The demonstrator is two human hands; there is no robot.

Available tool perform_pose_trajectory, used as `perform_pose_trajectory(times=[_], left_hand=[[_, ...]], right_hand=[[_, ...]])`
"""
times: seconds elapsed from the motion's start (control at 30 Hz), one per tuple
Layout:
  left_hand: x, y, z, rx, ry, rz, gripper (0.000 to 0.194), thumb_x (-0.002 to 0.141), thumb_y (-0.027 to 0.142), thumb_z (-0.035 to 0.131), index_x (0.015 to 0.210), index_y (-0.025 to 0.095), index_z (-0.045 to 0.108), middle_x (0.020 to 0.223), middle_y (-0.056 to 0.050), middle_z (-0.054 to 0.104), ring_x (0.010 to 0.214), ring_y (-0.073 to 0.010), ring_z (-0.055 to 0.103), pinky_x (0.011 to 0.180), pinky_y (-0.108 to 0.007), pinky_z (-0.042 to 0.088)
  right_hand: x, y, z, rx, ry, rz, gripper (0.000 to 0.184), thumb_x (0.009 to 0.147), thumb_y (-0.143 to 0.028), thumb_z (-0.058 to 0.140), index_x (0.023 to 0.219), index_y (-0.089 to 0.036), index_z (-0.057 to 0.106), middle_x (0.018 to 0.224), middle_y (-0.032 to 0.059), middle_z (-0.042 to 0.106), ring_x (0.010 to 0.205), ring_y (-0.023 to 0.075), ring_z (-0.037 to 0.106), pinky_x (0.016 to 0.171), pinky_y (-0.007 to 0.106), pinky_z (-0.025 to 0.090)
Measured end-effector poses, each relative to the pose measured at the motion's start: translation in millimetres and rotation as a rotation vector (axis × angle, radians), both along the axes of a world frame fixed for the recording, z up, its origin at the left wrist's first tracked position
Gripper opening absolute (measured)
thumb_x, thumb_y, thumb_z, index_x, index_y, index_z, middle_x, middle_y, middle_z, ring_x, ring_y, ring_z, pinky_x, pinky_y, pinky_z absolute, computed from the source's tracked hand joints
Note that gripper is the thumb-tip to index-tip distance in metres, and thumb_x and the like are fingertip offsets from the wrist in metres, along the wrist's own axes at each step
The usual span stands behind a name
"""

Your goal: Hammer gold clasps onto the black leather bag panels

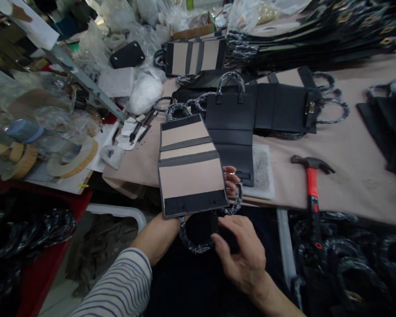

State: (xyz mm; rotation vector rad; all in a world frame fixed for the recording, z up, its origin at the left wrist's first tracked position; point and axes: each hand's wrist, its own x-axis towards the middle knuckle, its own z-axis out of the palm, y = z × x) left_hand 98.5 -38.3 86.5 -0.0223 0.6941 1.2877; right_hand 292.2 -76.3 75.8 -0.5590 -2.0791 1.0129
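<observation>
An unfolded black handbag body (191, 178) with beige backing pieces on its inner side lies across my left hand (230, 179). That hand supports it from underneath; only its curled fingertips show past the right edge, and the palm is hidden. Below the lower edge hangs a plastic-wrapped handle (194, 247). My right hand (242, 251) is beside this handle, thumb and forefinger bent around a short black strap (215, 221) under the edge. How firmly they pinch it is hard to see in the dark. Another black handbag body (231, 119) lies just beyond on the table.
A hammer (312, 189) with a red and black handle lies on the right, overhanging the table edge. A pale slab (262, 171) sits under the bags. Bag pieces are stacked (293, 44) at the back. Tape rolls (72, 158) and a plastic bottle (42, 136) are at left.
</observation>
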Motion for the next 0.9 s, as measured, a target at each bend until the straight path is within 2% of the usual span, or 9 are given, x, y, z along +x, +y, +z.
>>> perform_pose_trajectory(times=[0.07, 0.13, 0.2, 0.27, 0.37, 0.6, 0.67, 0.8, 0.9], left_hand=[[-1, -1, -1.6, 0.021, -0.006, -0.002, 0.055, 0.105, 0.034, 0.022, 0.098, 0.01, 0.071, 0.088, -0.014, 0.07, 0.072, -0.0212, 0.063, 0.075, -0.037, 0.049], [-3, -3, -5.4, 0.057, -0.012, -0.025, 0.057, 0.105, 0.037, 0.021, 0.102, 0.01, 0.071, 0.091, -0.015, 0.07, 0.076, -0.0235, 0.064, 0.073, -0.038, 0.05], [-6, -4, -10.0, 0.083, -0.005, -0.066, 0.059, 0.104, 0.038, 0.02, 0.108, 0.009, 0.071, 0.097, -0.017, 0.07, 0.08, -0.0261, 0.065, 0.072, -0.039, 0.052], [-8, -6, -14.1, 0.101, 0.003, -0.075, 0.061, 0.104, 0.038, 0.018, 0.111, 0.008, 0.07, 0.098, -0.017, 0.069, 0.08, -0.0255, 0.065, 0.069, -0.038, 0.052], [-8, -9, -17.1, 0.11, 0.016, -0.032, 0.067, 0.103, 0.041, 0.013, 0.113, 0.007, 0.07, 0.099, -0.018, 0.068, 0.077, -0.0236, 0.064, 0.066, -0.036, 0.053], [-10, -8, -18.3, 0.068, 0.011, -0.094, 0.073, 0.102, 0.04, 0.005, 0.115, 0.007, 0.069, 0.099, -0.02, 0.068, 0.078, -0.0253, 0.063, 0.062, -0.038, 0.054], [-12, -8, -20.1, 0.075, 0.025, -0.112, 0.068, 0.102, 0.039, 0.01, 0.116, 0.009, 0.069, 0.103, -0.021, 0.069, 0.08, -0.0264, 0.064, 0.064, -0.04, 0.055], [-17, -10, -22.7, 0.017, 0.122, -0.18, 0.046, 0.098, 0.037, 0.034, 0.118, 0.015, 0.07, 0.111, -0.021, 0.071, 0.087, -0.0301, 0.065, 0.073, -0.046, 0.055], [-15, -10, -19.4, 0.021, 0.101, -0.212, 0.045, 0.1, 0.031, 0.032, 0.118, 0.014, 0.069, 0.108, -0.018, 0.072, 0.087, -0.0295, 0.067, 0.072, -0.046, 0.055]], right_hand=[[0, 4, -4.7, -0.242, -0.032, -0.181, 0.03, 0.086, -0.023, 0.07, 0.115, -0.022, 0.063, 0.104, 0.007, 0.069, 0.096, 0.022, 0.064, 0.087, 0.04, 0.051], [-4, 11, -8.4, -0.619, -0.055, -0.287, 0.032, 0.083, -0.035, 0.076, 0.11, -0.022, 0.064, 0.1, 0.0063, 0.071, 0.089, 0.0212, 0.066, 0.083, 0.039, 0.053], [-10, 17, -10.9, -0.971, -0.019, -0.293, 0.041, 0.077, -0.045, 0.081, 0.106, -0.02, 0.066, 0.095, 0.0061, 0.073, 0.082, 0.0201, 0.067, 0.077, 0.036, 0.054], [-15, 21, -11.7, -1.173, 0.026, -0.227, 0.045, 0.07, -0.049, 0.085, 0.098, -0.018, 0.068, 0.087, 0.005, 0.073, 0.076, 0.0181, 0.065, 0.072, 0.032, 0.052], [-24, 21, -10.2, -1.281, 0.071, -0.142, 0.042, 0.069, -0.048, 0.086, 0.093, -0.017, 0.071, 0.078, 0.0019, 0.071, 0.068, 0.0143, 0.061, 0.068, 0.029, 0.049], [-38, 18, -4.6, -1.569, 0.273, -0.083, 0.039, 0.067, -0.036, 0.087, 0.098, -0.019, 0.073, 0.086, 0.0013, 0.074, 0.072, 0.0147, 0.063, 0.071, 0.029, 0.051], [-40, 19, -4.8, -1.616, 0.277, -0.084, 0.04, 0.064, -0.034, 0.089, 0.098, -0.019, 0.072, 0.082, 0.0002, 0.073, 0.067, 0.0141, 0.063, 0.066, 0.028, 0.05], [-43, 21, -7.7, -1.641, 0.275, -0.081, 0.041, 0.063, -0.03, 0.088, 0.098, -0.019, 0.071, 0.083, -0.0004, 0.073, 0.063, 0.0125, 0.062, 0.06, 0.025, 0.049], [-43, 22, -11.6, -1.644, 0.312, -0.074, 0.038, 0.063, -0.029, 0.087, 0.096, -0.02, 0.07, 0.085, 0.0, 0.073, 0.062, 0.0123, 0.06, 0.058, 0.025, 0.048]])
